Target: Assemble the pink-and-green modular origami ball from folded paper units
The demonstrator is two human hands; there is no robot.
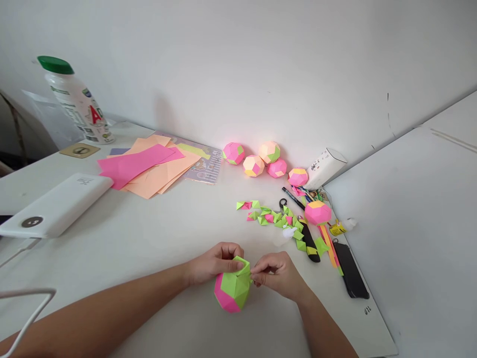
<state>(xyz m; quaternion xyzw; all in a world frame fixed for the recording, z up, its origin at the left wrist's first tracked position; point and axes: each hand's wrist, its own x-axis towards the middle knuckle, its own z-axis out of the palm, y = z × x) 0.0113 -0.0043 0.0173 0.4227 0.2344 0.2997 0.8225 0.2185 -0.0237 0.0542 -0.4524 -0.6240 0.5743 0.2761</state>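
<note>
A green and pink folded-paper ball (pixel 231 289) is held just above the front of the white table, its top partly open. My left hand (pixel 219 261) grips it by the upper rim, thumb on the green paper and fingers behind. At its right side, my right hand (pixel 276 272) pinches with thumb and forefinger at a small green flap on the ball's edge. The fingertips mostly hide that flap. Beyond my right hand lie several loose green and pink folded-paper pieces (pixel 278 217).
Finished-looking paper balls (pixel 254 165) sit along the wall. Pink and peach paper sheets (pixel 143 166), a white power bank (pixel 55 204) and a green-capped bottle (pixel 76 99) stand left. At right are a black-handled cutter (pixel 308 238), a glue bottle (pixel 342 226) and a black phone (pixel 350 269).
</note>
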